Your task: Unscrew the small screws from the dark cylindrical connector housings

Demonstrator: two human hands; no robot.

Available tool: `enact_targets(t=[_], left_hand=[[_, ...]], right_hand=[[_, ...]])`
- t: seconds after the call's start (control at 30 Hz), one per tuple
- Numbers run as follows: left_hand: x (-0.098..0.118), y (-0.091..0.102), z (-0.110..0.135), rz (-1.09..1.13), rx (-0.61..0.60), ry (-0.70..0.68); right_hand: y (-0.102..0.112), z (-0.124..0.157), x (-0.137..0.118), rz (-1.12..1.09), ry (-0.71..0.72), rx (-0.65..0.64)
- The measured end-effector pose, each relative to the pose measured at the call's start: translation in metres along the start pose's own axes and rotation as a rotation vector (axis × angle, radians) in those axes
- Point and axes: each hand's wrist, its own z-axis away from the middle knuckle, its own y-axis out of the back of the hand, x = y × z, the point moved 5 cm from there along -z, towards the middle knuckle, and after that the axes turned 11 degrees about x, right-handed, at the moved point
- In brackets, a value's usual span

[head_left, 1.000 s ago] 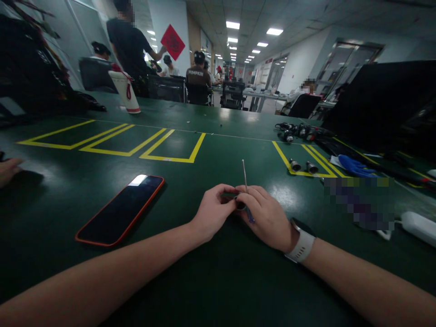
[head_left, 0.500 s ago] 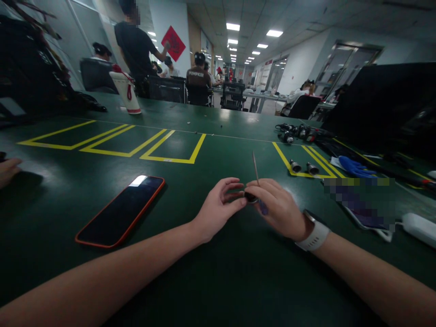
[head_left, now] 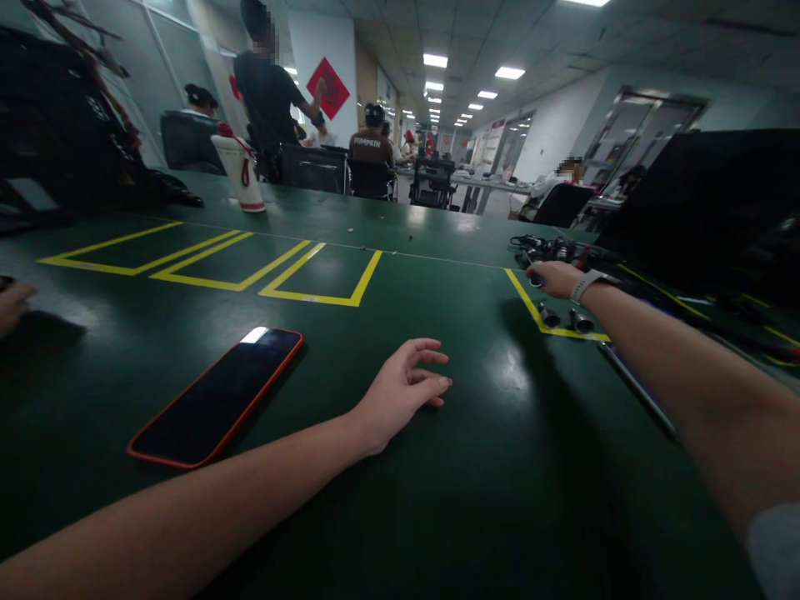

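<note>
My left hand point(head_left: 409, 387) rests over the green table point(head_left: 375, 517) with its fingers apart and curved, holding nothing. My right hand point(head_left: 556, 279) is stretched out to the far right, fingers closed round a small, dark metal fitting point(head_left: 536, 281), only part of which shows. Just below that hand, two cylindrical metal fittings point(head_left: 549, 316) lie by the yellow tape corner. Behind it is a cluster of dark metal connectors with cables point(head_left: 523, 242). The slim-shafted tool cannot be made out.
A phone in an orange case point(head_left: 216, 396) lies left of my left hand. Yellow tape outlines point(head_left: 312, 298) mark the table. A white cup point(head_left: 242, 175) stands at the back left. Another person's hand point(head_left: 13, 307) is at the left edge. A tablet-like device point(head_left: 637, 387) lies under my right forearm.
My right hand has left my left hand and moved far forward and right to the fittings. The left hand stays in place, emptied. The slim-shafted tool is out of sight.
</note>
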Motion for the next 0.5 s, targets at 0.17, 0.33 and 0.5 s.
enact_targets(t=[0.17, 0.33, 0.5], left_hand=[[-0.001, 0.001, -0.001, -0.009, -0.018, 0.015], [0.000, 0.001, -0.002, -0.004, -0.024, 0.024], [-0.001, 0.002, -0.002, -0.001, -0.016, 0.016]], right_hand=[[-0.031, -0.009, 0.006, 0.050, -0.029, -0.222], [-0.027, -0.005, -0.004, 0.051, -0.033, -0.254], [0.000, 0.009, -0.007, 0.092, -0.097, -0.162]])
